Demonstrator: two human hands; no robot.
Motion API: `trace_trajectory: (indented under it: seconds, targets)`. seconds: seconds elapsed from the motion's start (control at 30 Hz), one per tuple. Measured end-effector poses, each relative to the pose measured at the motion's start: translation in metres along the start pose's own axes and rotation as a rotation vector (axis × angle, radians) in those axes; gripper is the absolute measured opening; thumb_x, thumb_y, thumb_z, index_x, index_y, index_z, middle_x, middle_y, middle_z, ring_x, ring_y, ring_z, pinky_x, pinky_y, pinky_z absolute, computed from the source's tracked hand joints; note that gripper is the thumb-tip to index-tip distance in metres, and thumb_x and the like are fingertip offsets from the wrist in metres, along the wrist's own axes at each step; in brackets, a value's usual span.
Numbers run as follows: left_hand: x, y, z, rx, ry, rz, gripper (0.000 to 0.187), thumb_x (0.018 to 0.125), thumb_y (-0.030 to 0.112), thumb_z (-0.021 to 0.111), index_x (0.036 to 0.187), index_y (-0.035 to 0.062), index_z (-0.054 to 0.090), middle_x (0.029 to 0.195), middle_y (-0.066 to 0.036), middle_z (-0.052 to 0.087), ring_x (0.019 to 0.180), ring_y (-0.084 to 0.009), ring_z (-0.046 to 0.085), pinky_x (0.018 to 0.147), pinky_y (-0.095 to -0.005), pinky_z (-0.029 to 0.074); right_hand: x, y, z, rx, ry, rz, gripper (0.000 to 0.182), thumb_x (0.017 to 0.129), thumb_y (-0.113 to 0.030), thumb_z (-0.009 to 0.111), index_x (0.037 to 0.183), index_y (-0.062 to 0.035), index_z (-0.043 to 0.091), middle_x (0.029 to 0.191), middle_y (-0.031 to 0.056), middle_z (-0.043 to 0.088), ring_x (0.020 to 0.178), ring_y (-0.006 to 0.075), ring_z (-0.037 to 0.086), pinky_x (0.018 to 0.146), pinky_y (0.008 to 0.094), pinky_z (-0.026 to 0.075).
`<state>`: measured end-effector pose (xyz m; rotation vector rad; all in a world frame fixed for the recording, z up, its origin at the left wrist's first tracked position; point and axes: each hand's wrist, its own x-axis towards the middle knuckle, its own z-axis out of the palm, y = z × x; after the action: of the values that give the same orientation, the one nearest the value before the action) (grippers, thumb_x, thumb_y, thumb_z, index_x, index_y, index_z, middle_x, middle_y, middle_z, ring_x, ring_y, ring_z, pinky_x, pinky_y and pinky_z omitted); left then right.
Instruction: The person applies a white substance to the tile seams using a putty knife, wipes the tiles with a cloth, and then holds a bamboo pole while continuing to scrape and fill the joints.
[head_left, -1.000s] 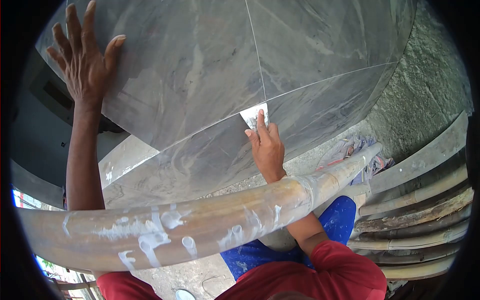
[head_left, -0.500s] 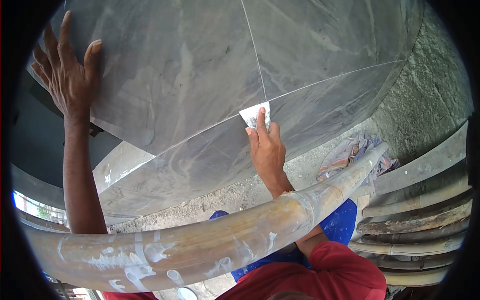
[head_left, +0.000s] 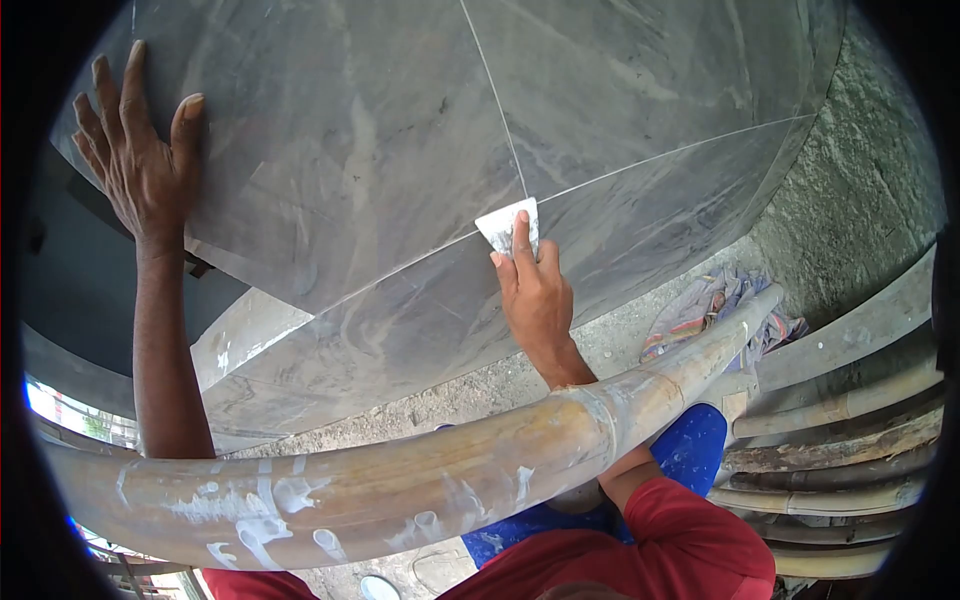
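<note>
My right hand point(head_left: 537, 295) grips a small white putty scraper point(head_left: 508, 226), index finger stretched along its face. The scraper's edge lies against the grey marbled tile wall point(head_left: 400, 150), just below where two white joint lines meet. At the upper left, my left hand point(head_left: 142, 165) rests with fingers spread on the tile near its left edge. Both forearms reach past a thick bamboo pole point(head_left: 400, 478) that crosses in front of me and hides part of each arm.
Several bamboo poles point(head_left: 830, 497) lie at the lower right. A crumpled cloth sack point(head_left: 690, 315) sits at the tile's foot, beside rough concrete point(head_left: 860, 170). White smears mark the near pole. A pale round object point(head_left: 379, 588) shows at the bottom edge.
The view has shifted slightly. My left hand appears a little lower in view. The scraper stays near the joint crossing, still in my right hand.
</note>
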<state>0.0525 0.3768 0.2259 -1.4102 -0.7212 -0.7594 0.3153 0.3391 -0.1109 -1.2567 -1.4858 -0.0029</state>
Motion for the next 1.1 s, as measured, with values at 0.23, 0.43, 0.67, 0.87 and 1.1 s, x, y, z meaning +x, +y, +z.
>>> trace_trajectory:
  seconds: [0.23,0.43,0.67,0.87,1.1]
  targets:
    - [0.002,0.002,-0.002,0.007,-0.002,0.026,0.082,0.092,0.081,0.034,0.155,0.0301,0.039,0.166,-0.007,0.028,0.153,-0.0406,0.019,0.123,-0.0610,0.013,0.014,-0.006,-0.010,-0.026,0.016,-0.035,0.069,0.090,-0.022,0.075,0.151,-0.0068,0.045,0.089,0.0118,0.054,0.060,0.0235,0.061,0.048,0.0340,0.053]
    - [0.000,0.003,-0.003,-0.014,-0.011,0.024,0.080,0.092,0.080,0.034,0.155,0.0305,0.039,0.166,-0.007,0.027,0.154,-0.0383,0.019,0.124,-0.0592,0.012,0.050,-0.021,-0.027,-0.025,0.031,-0.018,0.066,0.091,-0.023,0.074,0.149,-0.0064,0.047,0.088,0.0111,0.054,0.060,0.0216,0.061,0.047,0.0343,0.052]
    - [0.000,0.002,-0.001,-0.028,-0.017,-0.011,0.085,0.086,0.086,0.034,0.154,0.0349,0.039,0.166,-0.004,0.027,0.154,-0.0346,0.018,0.125,-0.0574,0.011,0.032,-0.012,-0.026,-0.044,-0.004,-0.056,0.063,0.094,-0.024,0.071,0.149,-0.0050,0.046,0.090,0.0124,0.054,0.061,0.0234,0.063,0.048,0.0345,0.053]
    - [0.001,0.003,-0.003,-0.028,-0.018,-0.018,0.084,0.086,0.085,0.036,0.154,0.0351,0.039,0.166,-0.004,0.027,0.155,-0.0342,0.017,0.125,-0.0576,0.011,0.027,-0.013,-0.028,-0.075,-0.055,-0.031,0.063,0.095,-0.024,0.069,0.151,-0.0083,0.044,0.090,0.0126,0.054,0.061,0.0260,0.063,0.048,0.0356,0.053]
    - [-0.003,0.006,-0.005,-0.036,-0.053,-0.033,0.085,0.086,0.086,0.036,0.154,0.0353,0.039,0.167,-0.004,0.025,0.155,-0.0335,0.016,0.125,-0.0572,0.011,0.073,-0.039,-0.044,-0.058,0.025,-0.074,0.064,0.095,-0.026,0.070,0.150,-0.0092,0.045,0.092,0.0140,0.055,0.062,0.0274,0.064,0.048,0.0365,0.054]
